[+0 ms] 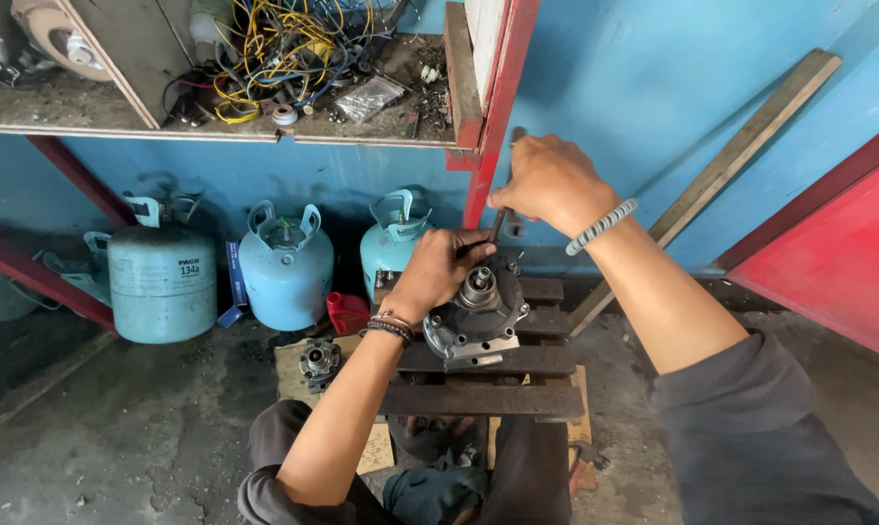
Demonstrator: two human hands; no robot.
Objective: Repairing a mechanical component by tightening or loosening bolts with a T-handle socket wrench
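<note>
A grey metal compressor body (478, 316) with a round hub on top sits on a dark slatted wooden stand (483, 399). My left hand (438, 272) rests on its upper left edge and steadies the lower end of a thin dark tool (499, 222). Above it, my right hand (548, 180) is closed around the top of that tool, which stands nearly upright over the compressor. The tool's tip is hidden between my left fingers and the compressor.
Three light blue gas cylinders (286, 267) stand along the blue wall. A small metal part (319, 360) and a red piece (347, 313) lie on the floor to the left. A cluttered shelf (216, 131) hangs above; a wooden plank (721, 170) leans at right.
</note>
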